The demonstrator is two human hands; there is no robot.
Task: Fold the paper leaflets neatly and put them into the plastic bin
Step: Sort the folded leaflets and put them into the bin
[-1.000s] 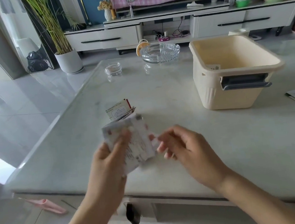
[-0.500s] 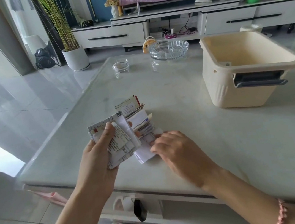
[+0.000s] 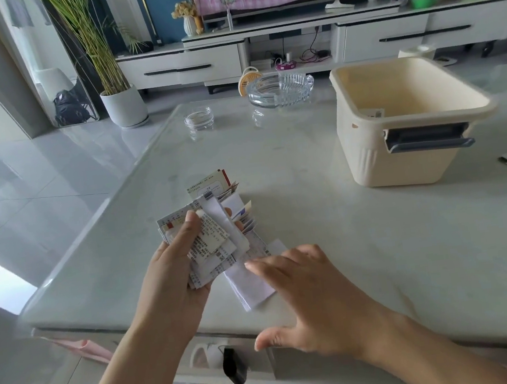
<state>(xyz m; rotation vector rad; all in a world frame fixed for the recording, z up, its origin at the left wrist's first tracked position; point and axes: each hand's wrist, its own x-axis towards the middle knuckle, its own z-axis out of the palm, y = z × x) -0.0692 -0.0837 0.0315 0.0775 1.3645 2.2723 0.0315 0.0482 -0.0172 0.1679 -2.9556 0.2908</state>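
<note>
While your left hand (image 3: 173, 275) holds the bundle of folded leaflets (image 3: 207, 245) above the near left part of the counter (image 3: 327, 208), its grip pinches them, thumb across the printed top sheet and fingers underneath. The bundle is fanned and tilted.

Your right hand (image 3: 313, 296) is just beside it, fingers straight and spread, thumb out toward the near counter edge. Its fingertips reach onto a white folded leaflet (image 3: 251, 287) lying flat on the counter. That spot is blurred, so contact is probable, not certain.

A loose stack of leaflets (image 3: 213, 185) sits on the counter just behind the bundle.

The plastic bin (image 3: 402, 167), cream with a grey handle, stands upright well to the right. One paper slip (image 3: 372, 113) shows inside it.

A glass ashtray (image 3: 281, 89) and a small glass jar (image 3: 198, 120) stand near the far edge.
</note>
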